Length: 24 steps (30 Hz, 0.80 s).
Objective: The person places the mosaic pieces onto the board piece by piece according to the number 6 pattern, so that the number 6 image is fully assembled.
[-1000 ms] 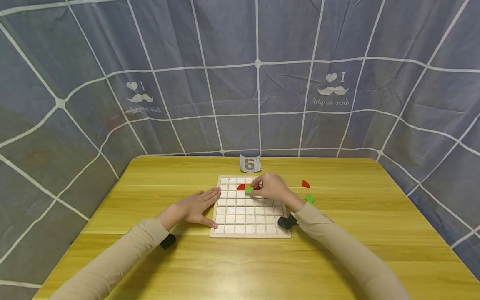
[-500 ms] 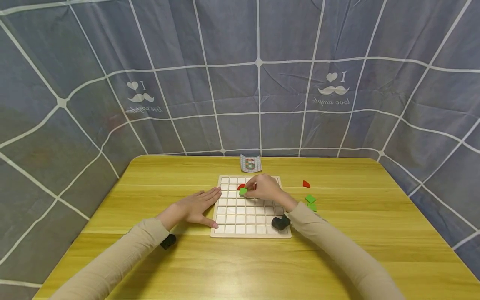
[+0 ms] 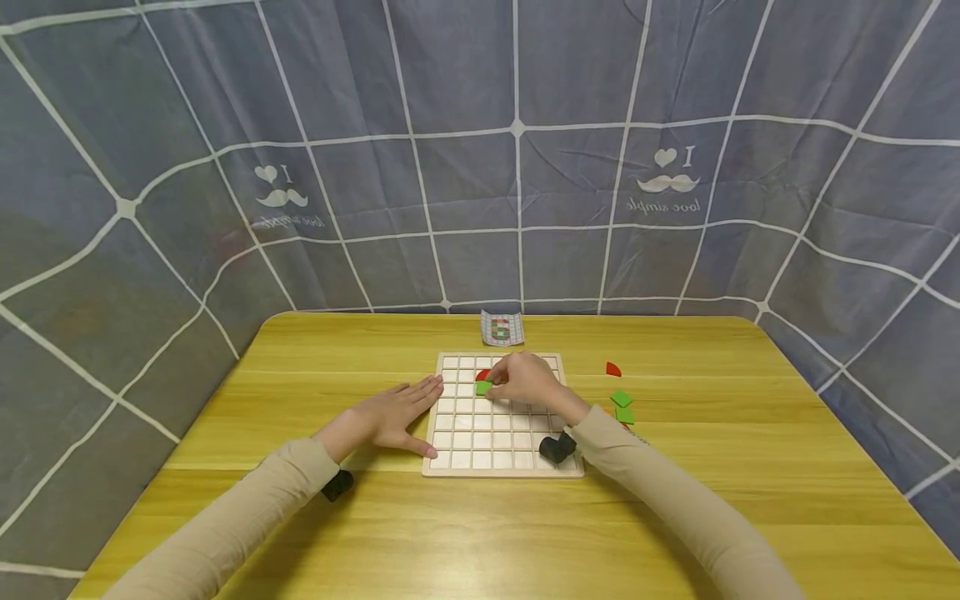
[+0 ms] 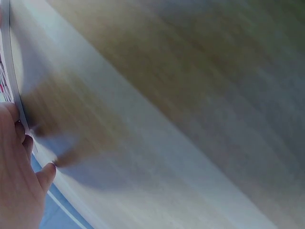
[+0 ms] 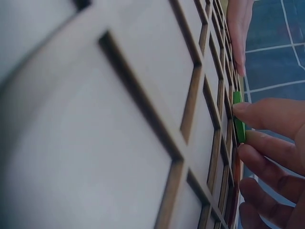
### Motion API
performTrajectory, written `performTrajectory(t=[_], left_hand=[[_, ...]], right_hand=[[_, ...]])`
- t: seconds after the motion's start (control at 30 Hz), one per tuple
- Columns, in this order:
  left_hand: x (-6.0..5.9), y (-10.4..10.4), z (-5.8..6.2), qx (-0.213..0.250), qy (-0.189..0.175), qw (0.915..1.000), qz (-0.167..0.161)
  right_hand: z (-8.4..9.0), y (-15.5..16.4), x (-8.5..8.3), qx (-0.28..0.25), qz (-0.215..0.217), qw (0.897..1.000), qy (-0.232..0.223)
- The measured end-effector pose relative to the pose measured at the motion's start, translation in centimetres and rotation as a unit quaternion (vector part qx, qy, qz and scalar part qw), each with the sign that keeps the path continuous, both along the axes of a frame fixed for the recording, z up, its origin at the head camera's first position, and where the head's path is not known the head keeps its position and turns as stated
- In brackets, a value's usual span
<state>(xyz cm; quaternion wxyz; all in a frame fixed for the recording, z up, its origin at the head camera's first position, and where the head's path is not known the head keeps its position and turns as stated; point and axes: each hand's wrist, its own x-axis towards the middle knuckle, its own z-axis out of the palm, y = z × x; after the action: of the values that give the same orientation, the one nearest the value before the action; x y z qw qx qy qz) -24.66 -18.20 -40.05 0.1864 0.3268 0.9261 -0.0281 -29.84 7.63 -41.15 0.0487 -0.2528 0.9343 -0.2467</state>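
Observation:
A white grid board (image 3: 482, 437) with a pale wooden frame lies on the table. My left hand (image 3: 393, 417) rests at its left edge, fingers straight and spread; the left wrist view shows part of this hand (image 4: 19, 176) beside the frame. Over the upper part of the grid, my right hand (image 3: 528, 379) pinches a green square tile (image 3: 483, 388) between thumb and finger. The tile lies low at the grid, just below a red quarter-round tile (image 3: 482, 375). In the right wrist view the green tile (image 5: 239, 119) leans against the grid ribs. My right hand hides neighbouring cells.
Right of the board lie a red quarter-round tile (image 3: 613, 368) and two green square tiles (image 3: 621, 398), with orange and red bits partly behind the right sleeve. A small printed pattern card (image 3: 502, 328) lies beyond the board. A grey checked curtain (image 3: 480, 183) surrounds the table (image 3: 315, 350).
My right hand has shifted left with the green tile and lowered it to the cell below the left red tile. The left hand stays at the board's edge.

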Motion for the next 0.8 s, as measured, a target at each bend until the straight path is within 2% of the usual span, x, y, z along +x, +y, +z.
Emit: performTrajectory(t=[0.67, 0.8], left_hand=[[-0.28, 0.35, 0.06, 0.004, -0.003, 1.0, 0.007], [-0.38, 0.4, -0.01, 0.003, -0.002, 1.0, 0.009]], right_hand=[[0.01, 0.22, -0.61, -0.008, 0.017, 1.0, -0.022], [-0.05, 0.3, -0.71, -0.004, 0.027, 1.0, -0.016]])
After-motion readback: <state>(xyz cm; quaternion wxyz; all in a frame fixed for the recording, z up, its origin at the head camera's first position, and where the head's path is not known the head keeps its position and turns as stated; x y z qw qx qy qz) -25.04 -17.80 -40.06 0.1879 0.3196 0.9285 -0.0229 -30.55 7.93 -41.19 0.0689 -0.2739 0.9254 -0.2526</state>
